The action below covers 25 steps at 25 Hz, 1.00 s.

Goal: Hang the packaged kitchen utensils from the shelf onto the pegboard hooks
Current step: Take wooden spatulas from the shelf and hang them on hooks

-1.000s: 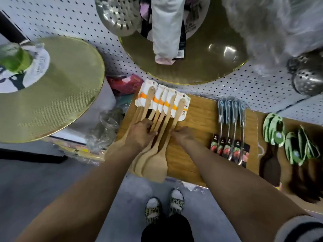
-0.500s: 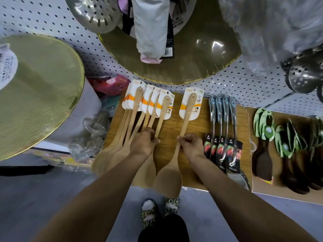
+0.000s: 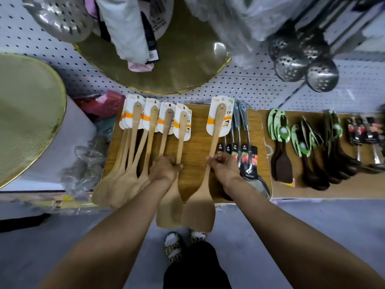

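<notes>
Several packaged wooden spatulas (image 3: 133, 147) with white and orange cards lie fanned on the wooden shelf (image 3: 195, 126). My right hand (image 3: 224, 166) grips the handle of one wooden spatula (image 3: 216, 130), held apart to the right of the others, its blade over the shelf's front edge. My left hand (image 3: 165, 167) is closed on the handle of the rightmost spatula of the fan (image 3: 181, 138). The white pegboard (image 3: 245, 84) rises behind the shelf.
Packaged metal utensils (image 3: 242, 140) lie right of my right hand. Dark spatulas with green cards (image 3: 283, 155) lie further right. Large gold discs (image 3: 25, 113) and steel skimmers (image 3: 302, 67) hang on the pegboard. A plastic bag (image 3: 87, 163) sits at the left.
My right hand has drawn one spatula out of the fan and shifted it rightward. My left hand keeps its hold on the fan's rightmost spatula. The view has tilted and moved closer.
</notes>
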Available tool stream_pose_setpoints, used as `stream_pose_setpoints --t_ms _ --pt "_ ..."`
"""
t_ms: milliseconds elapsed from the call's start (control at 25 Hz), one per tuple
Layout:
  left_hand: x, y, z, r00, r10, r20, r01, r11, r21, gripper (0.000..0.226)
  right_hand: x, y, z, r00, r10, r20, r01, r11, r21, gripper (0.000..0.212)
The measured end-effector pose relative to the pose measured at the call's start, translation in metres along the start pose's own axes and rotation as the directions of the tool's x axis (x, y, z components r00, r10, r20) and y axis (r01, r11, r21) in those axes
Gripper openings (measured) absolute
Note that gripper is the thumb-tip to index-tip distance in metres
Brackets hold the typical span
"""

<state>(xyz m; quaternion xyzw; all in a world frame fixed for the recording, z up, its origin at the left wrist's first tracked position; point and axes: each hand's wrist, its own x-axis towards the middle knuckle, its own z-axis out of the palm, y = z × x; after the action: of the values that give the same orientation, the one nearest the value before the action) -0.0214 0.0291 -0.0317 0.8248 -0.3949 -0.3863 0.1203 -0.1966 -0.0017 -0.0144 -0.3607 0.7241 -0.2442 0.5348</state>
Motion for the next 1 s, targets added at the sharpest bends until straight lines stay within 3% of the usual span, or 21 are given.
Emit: stream_pose_setpoints --t_ms 240,520,640,800,1000 --pt "-0.077 0.034 0.010 0.983 0.140 0.117 -0.108 0.964 -0.242 0.022 -0.035 0.003 -0.078 0.998 -0.050 -0.031 0.054 0.991 0.124 0.026" --pt "-0.177 0.105 0.060 0.967 0.221 0.127 -0.161 0.917 -0.364 0.024 -0.070 0.027 -0.209 0.975 -0.191 -0.111 0.201 0.976 0.083 0.015" --pt "-0.225 0.149 0.104 0.947 0.303 0.104 -0.251 0.904 -0.347 0.024 -0.089 0.044 -0.290 0.966 -0.218 -0.140 0.238 0.959 0.155 0.011" --pt "-0.317 0.238 0.189 0.905 0.407 0.122 -0.334 0.859 -0.388 0.025 -0.111 0.069 -0.447 0.934 -0.291 -0.206 0.337 0.910 0.241 0.006" --pt "-0.408 0.354 0.267 0.830 0.536 0.156 -0.433 0.795 -0.425 0.017 -0.124 0.075 -0.614 0.865 -0.345 -0.364 0.458 0.840 0.291 0.015"
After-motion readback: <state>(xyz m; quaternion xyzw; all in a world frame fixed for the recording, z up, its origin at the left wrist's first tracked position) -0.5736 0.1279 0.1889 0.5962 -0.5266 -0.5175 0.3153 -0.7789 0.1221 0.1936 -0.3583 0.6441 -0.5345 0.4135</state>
